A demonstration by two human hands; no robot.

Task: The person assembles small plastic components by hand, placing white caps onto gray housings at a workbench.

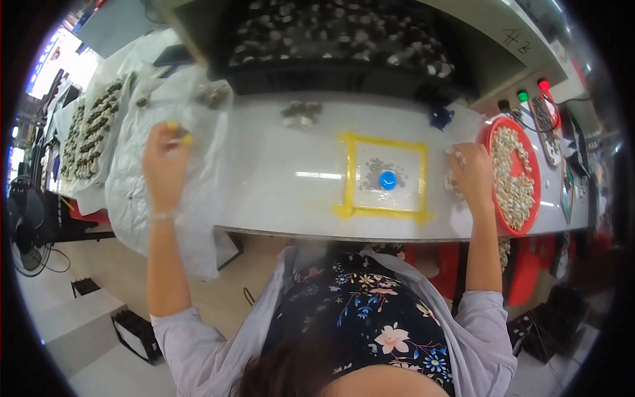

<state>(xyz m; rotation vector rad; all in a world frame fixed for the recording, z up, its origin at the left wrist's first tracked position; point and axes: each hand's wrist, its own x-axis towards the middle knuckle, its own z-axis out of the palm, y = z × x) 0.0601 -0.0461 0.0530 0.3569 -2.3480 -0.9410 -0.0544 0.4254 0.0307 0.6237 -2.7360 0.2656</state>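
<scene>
Left hand (167, 159), frame left: fingers curled, can't tell if holding. Right hand (473, 173), frame right: white piece (458, 157) in fingertips, red tray (537, 173) just right.

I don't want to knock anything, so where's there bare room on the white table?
The biggest bare patch of the table lies between the plastic sheet and the yellow tape square, below the small pile. A narrower strip runs above the square, left of the dark blue thing. It's crowded right of the square: right hand, pale pieces, red basket.
</scene>
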